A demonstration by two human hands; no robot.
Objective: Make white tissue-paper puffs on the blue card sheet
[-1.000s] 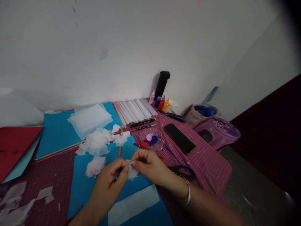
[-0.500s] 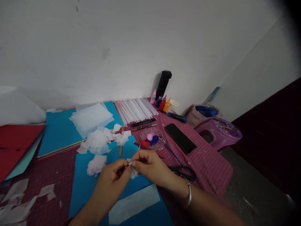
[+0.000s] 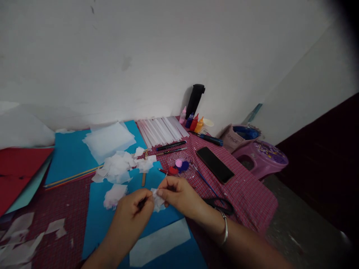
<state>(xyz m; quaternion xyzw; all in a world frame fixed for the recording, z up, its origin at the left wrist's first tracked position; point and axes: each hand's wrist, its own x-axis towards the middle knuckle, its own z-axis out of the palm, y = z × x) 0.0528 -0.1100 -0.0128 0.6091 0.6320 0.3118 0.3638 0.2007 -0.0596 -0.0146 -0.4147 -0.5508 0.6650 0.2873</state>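
Observation:
My left hand [image 3: 134, 213] and my right hand [image 3: 182, 196] meet over the blue sheet [image 3: 97, 231], each closed in a pinch on a small piece of white tissue paper [image 3: 157, 200]. The fingertips hide part of that piece. Left of my hands lies a pinkish-white tissue bundle [image 3: 115, 195], and behind it a loose heap of torn white tissue pieces [image 3: 116, 166]. A flat wooden stick [image 3: 144, 179] lies just beyond my fingers. A white tissue strip [image 3: 159, 243] rests on the blue sheet nearer to me.
Right of my hands are black-handled scissors [image 3: 220, 204], a phone [image 3: 214, 164] and a clear palette [image 3: 171, 160] with paint blobs. Paint bottles [image 3: 195, 122] and white strips [image 3: 162, 130] stand and lie by the wall. A pink stool [image 3: 260, 158] is beyond the table's edge.
My fingertips have drawn slightly apart, and more of the white tissue piece shows between them. The view has shifted a little; the things on the table stay put.

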